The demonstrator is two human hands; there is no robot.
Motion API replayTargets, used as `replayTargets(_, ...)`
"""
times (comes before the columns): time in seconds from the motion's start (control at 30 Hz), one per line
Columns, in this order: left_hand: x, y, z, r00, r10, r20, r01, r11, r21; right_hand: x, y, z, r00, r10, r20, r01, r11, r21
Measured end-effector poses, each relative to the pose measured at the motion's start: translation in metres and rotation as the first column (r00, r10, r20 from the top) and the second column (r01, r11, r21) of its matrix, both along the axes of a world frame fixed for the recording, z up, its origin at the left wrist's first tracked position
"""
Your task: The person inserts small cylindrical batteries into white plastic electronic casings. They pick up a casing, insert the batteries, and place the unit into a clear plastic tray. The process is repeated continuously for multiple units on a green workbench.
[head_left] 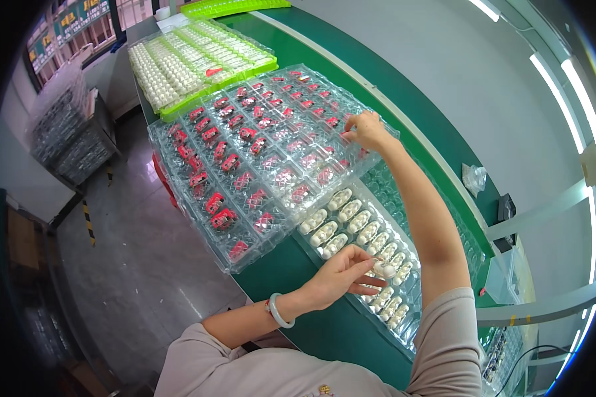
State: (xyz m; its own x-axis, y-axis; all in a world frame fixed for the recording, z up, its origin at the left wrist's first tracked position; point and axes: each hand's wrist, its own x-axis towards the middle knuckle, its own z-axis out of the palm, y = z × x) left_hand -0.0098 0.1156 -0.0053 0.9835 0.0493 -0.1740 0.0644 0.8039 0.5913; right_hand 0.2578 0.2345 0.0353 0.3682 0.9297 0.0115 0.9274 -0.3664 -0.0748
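Observation:
My left hand (338,276), a pale bangle at its wrist, is closed in a pinch on a small cream-white plastic part (383,269). It hovers over a clear tray of similar cream-white parts (324,233) set in rows. Farther off, my right hand (372,132) reaches to the right edge of a large clear blister tray (228,263). Its thumb and fingertips are drawn together among the pockets; what they hold, if anything, is hidden. Small red-and-black parts (223,218) sit in many of that tray's pockets.
Beyond lies a bright green tray (268,65) with rows of small white parts. Stacked clear trays (63,132) stand at the left. A crumpled plastic bag (473,178) and a black box (506,221) rest along the green table's (275,264) right side.

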Motion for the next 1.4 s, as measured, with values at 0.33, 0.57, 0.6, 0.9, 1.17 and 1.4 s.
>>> replayTargets(0.33, 0.0, 0.002, 0.0, 0.996, 0.092, 0.009, -0.092, 0.996, 0.012, -0.006, -0.036, 0.016, 0.955, 0.114, -0.274, 0.05, 0.849, 0.525)
replayTargets(0.57, -0.001, 0.001, 0.004, 0.977, 0.065, 0.201, -0.112, 0.966, 0.235, -0.097, -0.235, 0.049, 0.428, 0.185, -0.885, 0.396, 0.842, 0.367)
replayTargets(0.6, -0.001, -0.003, 0.005, 0.977, 0.041, 0.21, -0.1, 0.954, 0.282, -0.111, -0.265, 0.048, 0.336, 0.136, -0.932, 0.514, 0.803, 0.303)
replayTargets(0.9, 0.007, -0.046, 0.011, 0.937, -0.321, 0.135, 0.21, 0.829, 0.519, -0.207, -0.406, -0.003, -0.001, 0.358, -0.934, 0.814, 0.543, 0.207)
replayTargets(1.17, 0.026, -0.103, 0.018, 0.86, -0.511, -0.009, 0.492, 0.824, 0.28, -0.238, -0.432, -0.03, 0.224, 0.432, -0.874, 0.879, 0.298, 0.373)
replayTargets(1.4, 0.027, -0.117, 0.012, 0.843, -0.536, -0.04, 0.531, 0.819, 0.217, -0.243, -0.437, -0.042, 0.095, 0.599, -0.795, 0.949, 0.187, 0.254)
